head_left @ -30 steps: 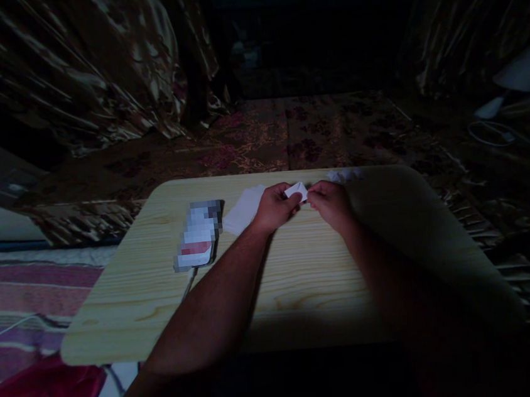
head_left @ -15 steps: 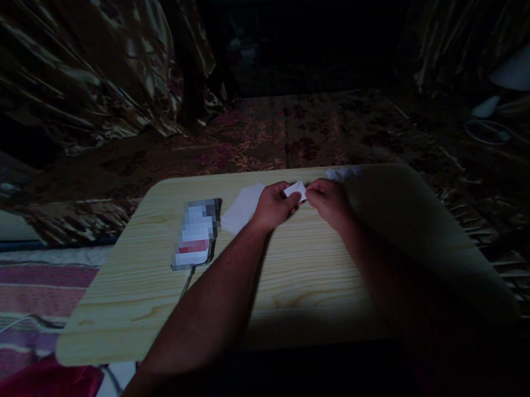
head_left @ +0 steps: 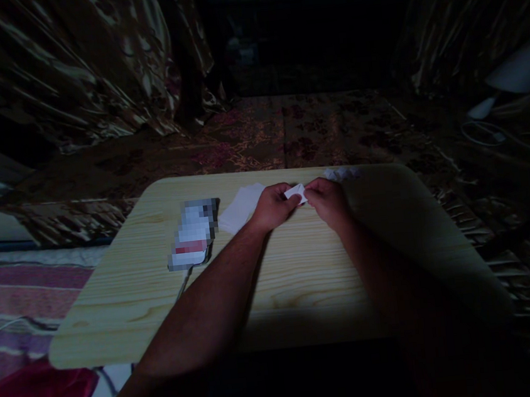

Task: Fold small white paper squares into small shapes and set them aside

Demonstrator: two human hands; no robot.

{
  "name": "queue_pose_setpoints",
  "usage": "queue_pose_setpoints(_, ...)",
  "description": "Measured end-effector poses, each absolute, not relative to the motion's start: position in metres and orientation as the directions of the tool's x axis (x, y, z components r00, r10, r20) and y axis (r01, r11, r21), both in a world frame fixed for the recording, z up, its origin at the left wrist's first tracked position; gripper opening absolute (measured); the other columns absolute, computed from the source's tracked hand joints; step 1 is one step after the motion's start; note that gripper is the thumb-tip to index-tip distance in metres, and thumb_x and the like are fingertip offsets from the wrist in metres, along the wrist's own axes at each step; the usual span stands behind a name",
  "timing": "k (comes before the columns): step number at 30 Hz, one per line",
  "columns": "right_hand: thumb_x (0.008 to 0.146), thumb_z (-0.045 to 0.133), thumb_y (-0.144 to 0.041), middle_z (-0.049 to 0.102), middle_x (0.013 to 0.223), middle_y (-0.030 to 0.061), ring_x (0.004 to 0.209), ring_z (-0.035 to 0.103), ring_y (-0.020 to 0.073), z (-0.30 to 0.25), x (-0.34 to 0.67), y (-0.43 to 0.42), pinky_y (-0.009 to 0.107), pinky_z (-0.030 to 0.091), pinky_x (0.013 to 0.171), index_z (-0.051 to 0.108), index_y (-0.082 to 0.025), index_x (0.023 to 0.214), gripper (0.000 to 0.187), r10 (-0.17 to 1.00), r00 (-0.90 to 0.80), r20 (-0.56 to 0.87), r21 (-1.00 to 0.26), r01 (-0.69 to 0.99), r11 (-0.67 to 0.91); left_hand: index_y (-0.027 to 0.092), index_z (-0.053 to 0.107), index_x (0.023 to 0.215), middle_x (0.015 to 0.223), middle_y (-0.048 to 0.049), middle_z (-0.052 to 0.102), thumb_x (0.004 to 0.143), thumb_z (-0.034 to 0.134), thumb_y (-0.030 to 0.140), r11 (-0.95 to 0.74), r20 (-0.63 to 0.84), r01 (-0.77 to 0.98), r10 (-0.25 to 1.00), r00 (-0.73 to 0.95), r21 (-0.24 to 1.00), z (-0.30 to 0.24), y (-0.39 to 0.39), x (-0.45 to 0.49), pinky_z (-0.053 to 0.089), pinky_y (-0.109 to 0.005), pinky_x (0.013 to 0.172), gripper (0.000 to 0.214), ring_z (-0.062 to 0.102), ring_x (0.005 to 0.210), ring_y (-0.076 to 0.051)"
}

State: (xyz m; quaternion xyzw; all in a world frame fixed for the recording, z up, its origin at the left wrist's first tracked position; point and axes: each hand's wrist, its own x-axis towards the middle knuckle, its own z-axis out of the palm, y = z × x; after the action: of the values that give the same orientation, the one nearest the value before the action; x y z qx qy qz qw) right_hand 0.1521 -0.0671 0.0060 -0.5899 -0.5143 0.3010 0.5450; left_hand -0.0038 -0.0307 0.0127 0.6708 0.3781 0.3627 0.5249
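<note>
Between my hands, over the far half of the wooden table [head_left: 300, 264], is a small folded piece of white paper [head_left: 295, 191] with a crease across it. My left hand [head_left: 273, 207] pinches its left part, thumb on top. At its right edge my right hand [head_left: 327, 199] grips it between thumb and fingers; the fingertips partly cover that edge. A stack of white paper sheets [head_left: 241, 208] lies just left of my left hand. Behind my right hand, near the far table edge, sit several small folded white paper pieces [head_left: 342, 173].
A phone [head_left: 192, 234] with a blurred screen lies at the left, a cable [head_left: 183, 284] running from its near end. Beyond the table is a patterned cloth surface [head_left: 249, 137]. A white lamp [head_left: 519, 67] stands at the right, striped bedding [head_left: 28, 289] at the left.
The view has shifted very slightly. Both hands keep hold of the folded paper in nearly the same spot, with only a small shift of the paper and the right fingertips.
</note>
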Motion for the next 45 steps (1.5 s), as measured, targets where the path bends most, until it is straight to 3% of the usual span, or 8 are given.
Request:
queue_pose_setpoints(19,0.072,0.060,-0.030,0.062,0.062,-0.0016,0.060,0.056,0.0145,0.0086,0.1537,-0.0700,0.025,0.043,0.056,0.065,-0.019,0.073,0.012,0.931,0.281,0.231,-0.941,0.309,0.140,0.014,0.063,0.074,0.057,0.0018,0.059,0.072,0.072,0.041,-0.182,0.096,0.139,0.876,0.472,0.973,0.0096,-0.0296,-0.0041,0.028,-0.021,0.046,0.029,0.039,0.046,-0.006)
queue_pose_setpoints(25,0.072,0.061,-0.032,0.063,0.064,-0.0007,0.061,0.058,0.0156,0.0090,0.1533,-0.0705,0.026,0.045,0.057,0.066,-0.019,0.074,0.013,0.930,0.285,0.231,-0.944,0.295,0.144,0.015,0.062,0.073,0.050,0.0045,0.053,0.073,0.071,0.040,-0.175,0.088,0.140,0.874,0.479,0.975,0.0125,-0.0308,-0.0043,0.027,-0.021,0.046,0.027,0.036,0.043,-0.006)
queue_pose_setpoints(45,0.071,0.062,-0.031,0.065,0.066,-0.0006,0.061,0.059,0.0154,0.0072,0.1531,-0.0678,0.026,0.047,0.058,0.067,-0.018,0.078,0.016,0.931,0.297,0.212,-0.948,0.292,0.123,0.013,0.062,0.074,0.055,0.0023,0.058,0.073,0.071,0.040,-0.190,0.107,0.121,0.863,0.493,0.974,0.0098,-0.0296,-0.0042,0.029,-0.021,0.048,0.028,0.039,0.047,-0.006)
